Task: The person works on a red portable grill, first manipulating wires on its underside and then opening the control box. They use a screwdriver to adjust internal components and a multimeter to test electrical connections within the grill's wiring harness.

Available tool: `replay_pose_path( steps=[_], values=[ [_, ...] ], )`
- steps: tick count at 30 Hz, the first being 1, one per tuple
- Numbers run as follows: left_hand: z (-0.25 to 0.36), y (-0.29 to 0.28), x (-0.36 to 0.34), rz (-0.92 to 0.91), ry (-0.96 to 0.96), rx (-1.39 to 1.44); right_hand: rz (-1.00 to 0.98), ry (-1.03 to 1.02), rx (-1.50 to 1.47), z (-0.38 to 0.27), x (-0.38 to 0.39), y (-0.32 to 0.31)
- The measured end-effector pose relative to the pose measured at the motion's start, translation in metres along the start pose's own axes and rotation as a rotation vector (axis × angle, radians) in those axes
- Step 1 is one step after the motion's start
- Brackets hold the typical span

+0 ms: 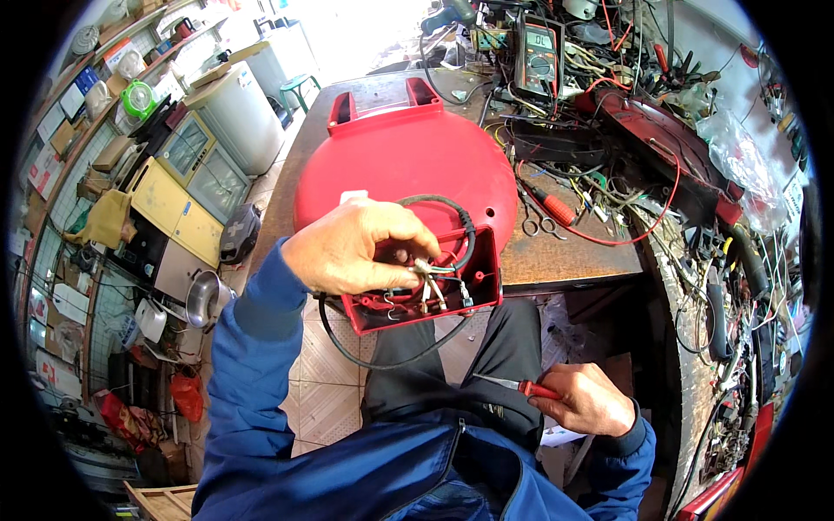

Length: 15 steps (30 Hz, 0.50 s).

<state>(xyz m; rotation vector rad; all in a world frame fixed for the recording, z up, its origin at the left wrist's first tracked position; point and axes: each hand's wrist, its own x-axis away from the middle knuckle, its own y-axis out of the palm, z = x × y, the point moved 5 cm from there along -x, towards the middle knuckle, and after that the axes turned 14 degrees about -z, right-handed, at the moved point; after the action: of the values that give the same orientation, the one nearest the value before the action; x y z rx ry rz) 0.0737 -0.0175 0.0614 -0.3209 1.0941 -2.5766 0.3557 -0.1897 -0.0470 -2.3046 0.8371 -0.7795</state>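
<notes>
A round red plastic appliance body (400, 165) lies on the table, its open wiring box (356, 318) jutting past the near edge. My left hand (360, 247) reaches over that box, thumb and fingers closed on a bundle of wires (426, 267) with pale connectors. The exact grip is partly hidden by the fingers. A black cord (382, 365) loops from the box and hangs below it. Lower right, above my lap, my right hand (586, 398) is closed round the red handle of a screwdriver (540, 391). Its thin metal shaft points left, apart from the appliance.
On the wooden table (573, 256), scissors (540, 224) and a red test probe (556, 208) lie right of the appliance. A multimeter (539, 56) stands behind, among tangled wires. A red shell (669, 143) and clear plastic bag (738, 152) are farther right. Shelves and cabinets line the left.
</notes>
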Motion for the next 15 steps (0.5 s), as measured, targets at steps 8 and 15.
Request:
replay_pose_path(
  steps=[8,15],
  values=[
    [0.003,0.014,0.018,0.027,0.093,-0.023,-0.007,0.002,-0.023,0.009,-0.005,0.004],
    [-0.006,0.024,0.026,0.102,0.066,-0.036,0.007,-0.037,-0.028,0.017,-0.018,0.011]
  ],
)
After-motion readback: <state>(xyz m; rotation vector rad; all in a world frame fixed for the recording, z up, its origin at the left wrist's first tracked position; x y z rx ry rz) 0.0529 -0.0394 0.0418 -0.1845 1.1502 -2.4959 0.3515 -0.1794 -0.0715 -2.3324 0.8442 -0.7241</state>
